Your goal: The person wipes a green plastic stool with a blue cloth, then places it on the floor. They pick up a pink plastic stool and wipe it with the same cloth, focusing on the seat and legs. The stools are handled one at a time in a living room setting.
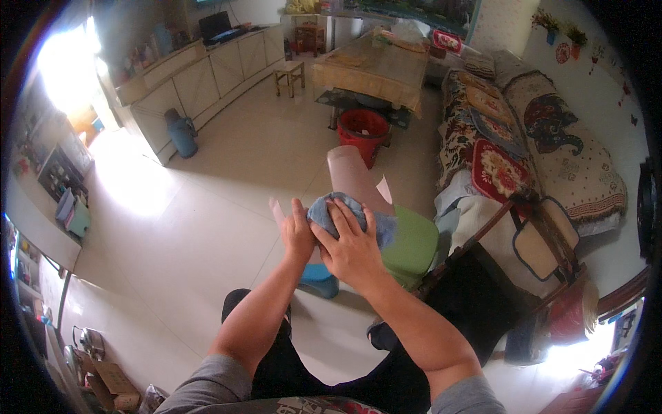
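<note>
My right hand (349, 240) presses a crumpled blue cloth (331, 212), its fingers curled over it. Part of the cloth hangs at the hand's right side. Beside it, my left hand (297, 233) holds a pale pink, smooth object (351, 173) whose kind I cannot tell. A broad curved part of it reaches up beyond the cloth, and a narrow part shows left of my left fingers. My hands and the cloth hide its middle. Behind the right hand is a green stool or chair seat (414, 240); a blue plastic stool (320, 282) shows below the hands.
A red bucket (362, 127) stands by a covered table (372, 62). A blue thermos flask (181, 134) is near the white cabinets (196, 83). At right are a sofa with patterned covers (563, 139) and a dark folding chair (465, 295). A small wooden stool (289, 72) stands farther back.
</note>
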Available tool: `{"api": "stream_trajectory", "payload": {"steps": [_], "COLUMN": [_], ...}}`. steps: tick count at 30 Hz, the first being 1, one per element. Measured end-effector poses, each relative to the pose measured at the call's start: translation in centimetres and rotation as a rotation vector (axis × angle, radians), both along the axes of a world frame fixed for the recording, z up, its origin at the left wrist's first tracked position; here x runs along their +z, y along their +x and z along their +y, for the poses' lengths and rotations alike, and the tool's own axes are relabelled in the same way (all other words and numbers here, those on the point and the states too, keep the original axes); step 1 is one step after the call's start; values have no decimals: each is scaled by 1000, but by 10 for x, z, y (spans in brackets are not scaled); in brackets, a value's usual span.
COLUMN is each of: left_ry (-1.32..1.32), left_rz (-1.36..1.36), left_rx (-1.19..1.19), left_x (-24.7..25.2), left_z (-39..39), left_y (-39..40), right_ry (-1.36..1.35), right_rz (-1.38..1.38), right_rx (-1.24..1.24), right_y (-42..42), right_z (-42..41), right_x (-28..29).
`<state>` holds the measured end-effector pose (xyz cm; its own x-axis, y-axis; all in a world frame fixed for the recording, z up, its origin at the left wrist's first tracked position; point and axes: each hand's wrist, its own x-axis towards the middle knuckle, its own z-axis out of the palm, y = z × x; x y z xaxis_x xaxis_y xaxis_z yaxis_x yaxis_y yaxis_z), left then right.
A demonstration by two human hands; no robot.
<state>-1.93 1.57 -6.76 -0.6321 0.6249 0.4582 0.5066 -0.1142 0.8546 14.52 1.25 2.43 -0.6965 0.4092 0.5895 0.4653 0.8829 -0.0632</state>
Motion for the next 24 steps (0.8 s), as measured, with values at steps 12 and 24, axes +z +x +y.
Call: {"api": "stream_trajectory", "payload": {"steps": [12, 24], "left_ry": [79, -47], "left_rz": [-503, -430], "left_rx": [-193, -239], "left_x": [26, 23], "left_z": [-6, -10], "left_y": [3, 6], "right_ry": [-71, -421], "right_rz": [360, 517], "right_rx": [-3, -135], "right_y": [35, 53], "right_z": [59, 73], "right_x": [21, 7]}}
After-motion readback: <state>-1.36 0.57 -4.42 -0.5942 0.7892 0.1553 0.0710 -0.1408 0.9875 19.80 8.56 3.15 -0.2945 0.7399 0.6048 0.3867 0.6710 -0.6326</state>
